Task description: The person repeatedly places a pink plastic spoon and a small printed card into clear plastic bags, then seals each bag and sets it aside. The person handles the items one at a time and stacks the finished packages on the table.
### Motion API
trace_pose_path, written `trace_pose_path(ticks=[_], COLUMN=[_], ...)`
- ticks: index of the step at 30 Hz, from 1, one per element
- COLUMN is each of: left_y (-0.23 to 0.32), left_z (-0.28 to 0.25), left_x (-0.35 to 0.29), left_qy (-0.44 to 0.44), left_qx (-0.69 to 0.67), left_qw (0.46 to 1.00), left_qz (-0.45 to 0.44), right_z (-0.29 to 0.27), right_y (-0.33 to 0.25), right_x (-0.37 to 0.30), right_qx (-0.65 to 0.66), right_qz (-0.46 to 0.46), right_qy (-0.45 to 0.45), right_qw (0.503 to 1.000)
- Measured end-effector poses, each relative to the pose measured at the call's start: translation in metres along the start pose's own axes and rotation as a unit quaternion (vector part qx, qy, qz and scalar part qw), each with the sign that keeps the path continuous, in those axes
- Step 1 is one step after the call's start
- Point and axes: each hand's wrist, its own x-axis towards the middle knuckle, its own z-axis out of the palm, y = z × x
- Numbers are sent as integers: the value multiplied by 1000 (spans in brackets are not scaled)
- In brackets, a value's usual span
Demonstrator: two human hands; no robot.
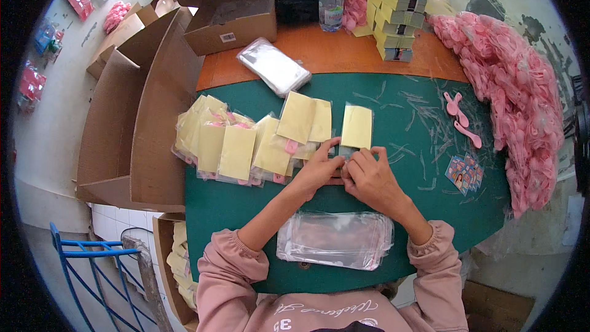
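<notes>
Between both sets of fingers (342, 161), pinched together at mid-table, sat a small clear sleeve (356, 128) with a yellow card inside. The left hand (319, 169) and right hand (370, 178) were closed on its near end, touching, equally close; it ran lengthwise away from them over the green table (405, 221). Finished yellow packets (227, 147) lay fanned out leftward.

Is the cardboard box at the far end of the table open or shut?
Open. The cardboard box has its top flaps standing up and apart, so the shadowed inside shows. What it holds cannot be told from this view.
</notes>
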Motion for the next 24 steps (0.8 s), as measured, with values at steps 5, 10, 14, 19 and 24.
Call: trace_pose_path(ticks=[5,10,14,19,24], left_y=[-3,-8,-2,2,-4], left_z=[2,-12,-6,-3,-9], left_x=[0,8,3,-2,4], left_qy=[9,-8,-49,-69,-130], left_qx=[10,-31,2,14,-55], left_qw=[1000,999,998,996,989], left_qz=[26,39,37,53,45], right_z=[-8,-51,-97,-104,-56], right_y=[8,40,129,170,43], right_x=[-4,-14,-43,-85,-22], right_qx=[82,428,519,-169,177], right_qz=[4,97,193,403,163], right_qy=[-36,-137,-63,-11,-47], right_qw=[996,888,830,900,970])
